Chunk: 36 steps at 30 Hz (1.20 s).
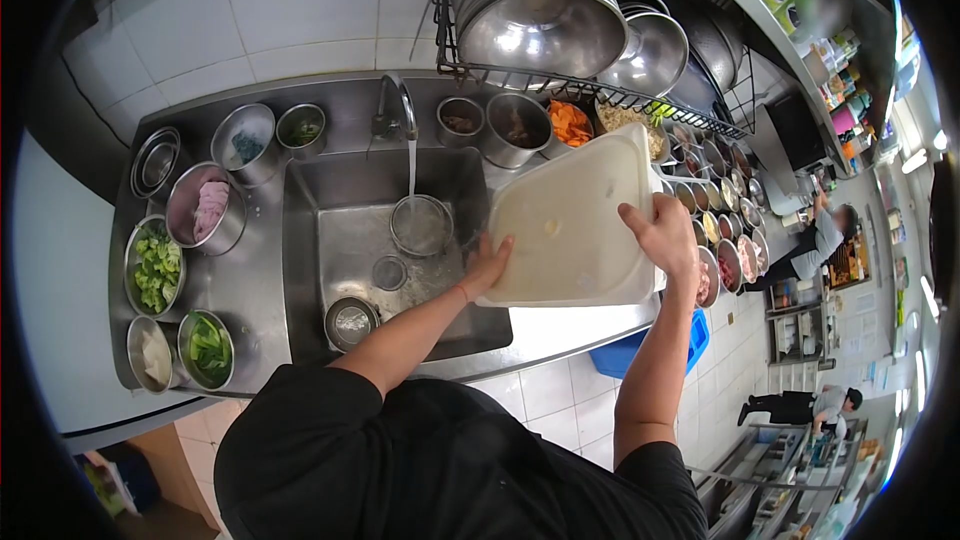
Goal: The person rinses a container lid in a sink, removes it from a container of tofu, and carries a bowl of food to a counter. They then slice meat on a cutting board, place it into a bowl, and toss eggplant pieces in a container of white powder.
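Bright; hard glare on shiny round steel bowl [545,35] above translucent white rectangular plastic tub [565,225]; fisheye-bent, black edges.

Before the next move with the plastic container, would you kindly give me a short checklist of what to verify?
1. Both hands on the plastic container: ok; the left hand and the right hand hold opposite sides.
2. Tap turned off: not ok; water is running.
3. Sink free of vessels: not ok; one metal bowl sits under the stream, and a second bowl sits nearer the person.
4. Container empty: cannot tell; its inside is not clearly visible.
5. Container clear of the orange pieces: cannot tell; they appear close behind it.
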### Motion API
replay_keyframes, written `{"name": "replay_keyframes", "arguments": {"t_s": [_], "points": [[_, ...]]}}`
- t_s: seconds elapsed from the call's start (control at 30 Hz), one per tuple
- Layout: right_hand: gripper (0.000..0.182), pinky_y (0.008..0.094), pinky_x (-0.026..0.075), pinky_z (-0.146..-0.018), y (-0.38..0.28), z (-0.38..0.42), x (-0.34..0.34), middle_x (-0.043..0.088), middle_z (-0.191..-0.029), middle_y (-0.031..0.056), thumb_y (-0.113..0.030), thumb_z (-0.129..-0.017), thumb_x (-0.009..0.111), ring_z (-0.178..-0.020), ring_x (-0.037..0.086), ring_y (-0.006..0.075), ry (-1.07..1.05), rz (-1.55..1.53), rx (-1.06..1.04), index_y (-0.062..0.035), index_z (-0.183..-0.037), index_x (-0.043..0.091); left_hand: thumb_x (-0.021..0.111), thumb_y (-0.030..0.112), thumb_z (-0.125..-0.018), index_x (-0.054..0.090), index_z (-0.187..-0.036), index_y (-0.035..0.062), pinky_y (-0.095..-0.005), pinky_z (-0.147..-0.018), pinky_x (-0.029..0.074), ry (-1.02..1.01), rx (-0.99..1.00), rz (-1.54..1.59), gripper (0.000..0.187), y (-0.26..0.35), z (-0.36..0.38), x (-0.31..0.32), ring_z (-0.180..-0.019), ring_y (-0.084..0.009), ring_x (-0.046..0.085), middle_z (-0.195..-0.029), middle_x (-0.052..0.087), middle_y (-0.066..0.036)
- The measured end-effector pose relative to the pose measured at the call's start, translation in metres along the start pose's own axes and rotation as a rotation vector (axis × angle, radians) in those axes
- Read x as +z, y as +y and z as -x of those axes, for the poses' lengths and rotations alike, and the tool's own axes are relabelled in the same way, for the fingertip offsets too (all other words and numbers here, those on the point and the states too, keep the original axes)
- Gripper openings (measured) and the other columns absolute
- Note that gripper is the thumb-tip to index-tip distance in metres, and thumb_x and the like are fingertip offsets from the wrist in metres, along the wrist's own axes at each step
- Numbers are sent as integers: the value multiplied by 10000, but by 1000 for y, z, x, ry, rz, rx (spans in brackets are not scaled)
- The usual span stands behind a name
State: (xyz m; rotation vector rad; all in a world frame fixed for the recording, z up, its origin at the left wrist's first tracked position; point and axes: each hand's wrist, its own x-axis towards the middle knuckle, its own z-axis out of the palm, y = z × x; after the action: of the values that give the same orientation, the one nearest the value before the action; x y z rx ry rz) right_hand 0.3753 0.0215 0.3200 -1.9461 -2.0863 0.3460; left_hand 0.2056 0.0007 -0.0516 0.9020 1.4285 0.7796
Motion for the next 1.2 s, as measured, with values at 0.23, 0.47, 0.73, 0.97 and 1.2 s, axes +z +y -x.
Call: {"name": "replay_keyframes", "arguments": {"t_s": [0.23, 0.47, 0.73, 0.97, 1.2], "points": [[571, 484, 545, -806, 1, -2, 6, 695, -828, 323, -436, -786, 733, -825, 711, 435, 8, 32, -71, 123, -896, 701, 489, 737, -954, 164, -1636, 142, -519, -1217, 272, 9, 69, 234, 961, 6, 15, 1, -1507, -410, 284, -1611, 339, -221], [484, 457, 544, -723, -4, -3, 10, 691, -758, 262, -385, -783, 760, -734, 706, 383, 32, 87, -139, 87, -871, 701, 530, 641, -1000, 115, -1609, 223, -522, -1104, 442, -38, 23, 429, 848, -10, 13, 12, -1394, -323, 468, -1548, 407, -164], [471, 509, 550, -798, -22, 1, 11, 680, -791, 320, -373, -764, 720, -797, 698, 462, 0, 68, -175, 90, -848, 692, 539, 624, -1010, 93, -1596, 290, -563, -1108, 428, -97, -33, 628, 808, -3, 24, 13, -1413, -321, 432, -1559, 372, -142], [426, 510, 551, -772, -49, 8, 19, 682, -757, 290, -359, -760, 710, -776, 691, 463, -11, 139, -211, 60, -830, 687, 543, 613, -1013, 77, -1605, 291, -550, -1118, 420, -101, -18, 714, 819, -12, 24, 13, -1432, -302, 404, -1571, 354, -132], [382, 494, 514, -685, -39, 5, 23, 639, -724, 284, -310, -753, 740, -723, 659, 441, 50, 114, -245, 60, -774, 650, 589, 637, -973, 131, -1624, 199, -464, -1083, 454, -28, -6, 665, 908, -11, 23, 15, -1392, -291, 468, -1544, 407, -165]]}}
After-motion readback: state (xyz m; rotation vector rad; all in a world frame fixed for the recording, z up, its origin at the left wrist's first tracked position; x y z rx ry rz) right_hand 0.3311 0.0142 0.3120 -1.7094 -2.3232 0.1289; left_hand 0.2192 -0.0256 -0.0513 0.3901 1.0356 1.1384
